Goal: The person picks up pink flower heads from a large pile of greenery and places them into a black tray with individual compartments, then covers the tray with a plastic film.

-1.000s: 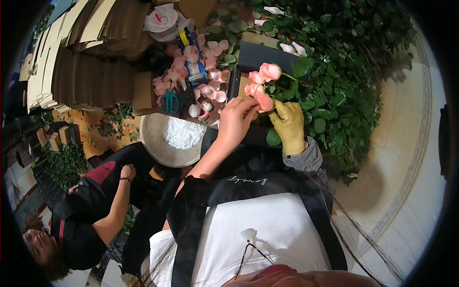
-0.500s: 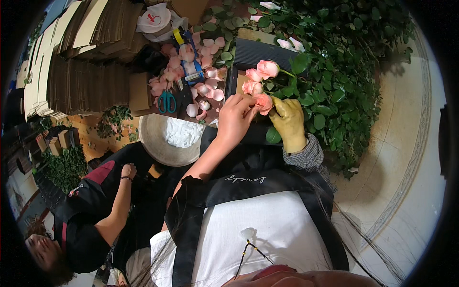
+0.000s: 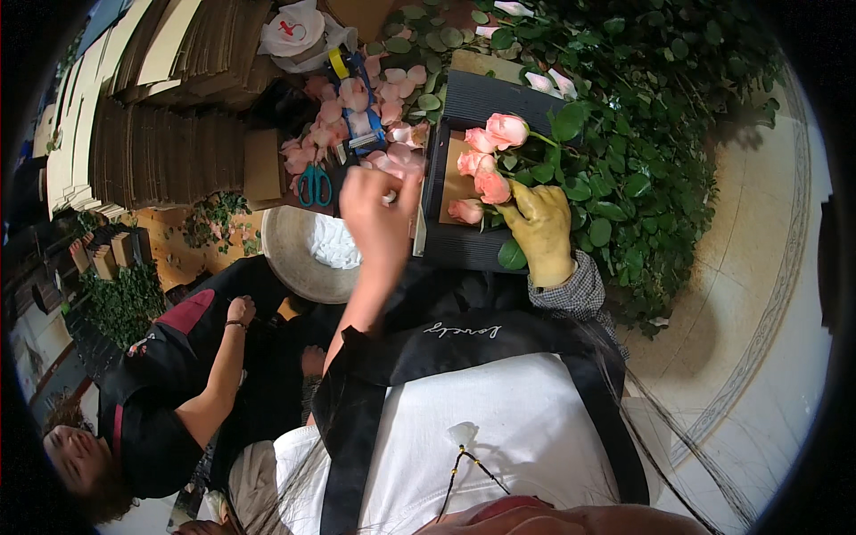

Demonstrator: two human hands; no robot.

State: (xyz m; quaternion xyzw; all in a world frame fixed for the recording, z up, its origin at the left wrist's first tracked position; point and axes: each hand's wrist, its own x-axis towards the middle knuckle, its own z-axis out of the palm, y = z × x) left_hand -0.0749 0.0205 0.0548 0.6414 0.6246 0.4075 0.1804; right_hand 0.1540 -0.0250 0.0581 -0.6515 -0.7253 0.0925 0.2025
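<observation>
My right hand (image 3: 542, 227), in a yellow glove, is closed at the base of a pink rose (image 3: 492, 187), its fingertips on the stem just below the bloom. Several other roses lie beside it, including a paler pink one (image 3: 506, 131) and one nearest me (image 3: 465, 210). Their heads rest over a black corrugated box (image 3: 473, 257) with brown cardboard inside. My bare left hand (image 3: 374, 209) is over the loose pink petals (image 3: 392, 163), left of the box. Its fingers are curled and slightly blurred; a small pale bit shows by them, too unclear to name.
Teal-handled scissors (image 3: 314, 185) and a blue tape dispenser (image 3: 361, 120) lie left among petals. A round bowl (image 3: 290, 259) holds white pieces. Cardboard stacks (image 3: 169, 147) stand far left. Leafy stems (image 3: 651, 160) heap at right. Another person (image 3: 192, 374) sits at my left.
My left hand has moved left, away from the rose bloom, to above the petals. The nearest rose and the box's near edge now show. My right hand stays at the stem.
</observation>
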